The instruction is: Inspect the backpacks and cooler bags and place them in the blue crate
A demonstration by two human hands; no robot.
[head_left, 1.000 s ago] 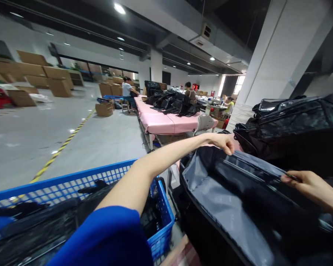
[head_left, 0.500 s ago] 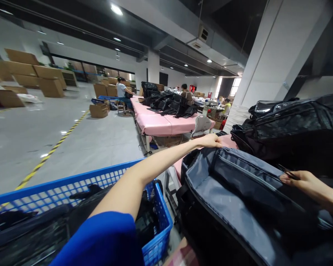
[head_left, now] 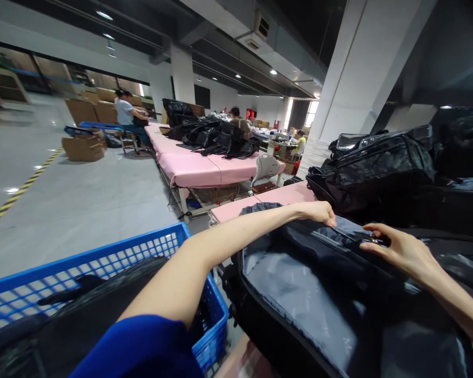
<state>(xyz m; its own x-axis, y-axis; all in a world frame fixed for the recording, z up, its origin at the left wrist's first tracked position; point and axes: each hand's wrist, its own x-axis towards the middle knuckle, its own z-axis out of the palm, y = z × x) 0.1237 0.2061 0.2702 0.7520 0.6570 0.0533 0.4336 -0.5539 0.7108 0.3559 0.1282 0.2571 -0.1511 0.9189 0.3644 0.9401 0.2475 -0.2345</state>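
A black bag [head_left: 295,294] with a pale grey lining lies unzipped and wide open in front of me. My left hand [head_left: 320,211] reaches across it, its closed fingers pinching the fabric at the far edge of the opening. My right hand [head_left: 404,251] is close by on the right, its thumb and forefinger bent around small dark thread snips [head_left: 375,241]. The snips' tip lies near the edge that the left hand pinches; the fingers partly hide them. A zipped inner pocket [head_left: 327,241] runs along the lining below both hands.
A blue plastic crate [head_left: 142,247] with black bags stands at my left. More black bags [head_left: 378,163] are piled on the right. Beyond is a pink-covered table [head_left: 197,170] heaped with black bags, with a chair [head_left: 265,170] beside it. A seated person [head_left: 128,113] works further back.
My view has turned right. The right hand has moved left, closer to the left hand, with the snips. The left hand has shifted along the bag's far edge, pulling the fabric up.
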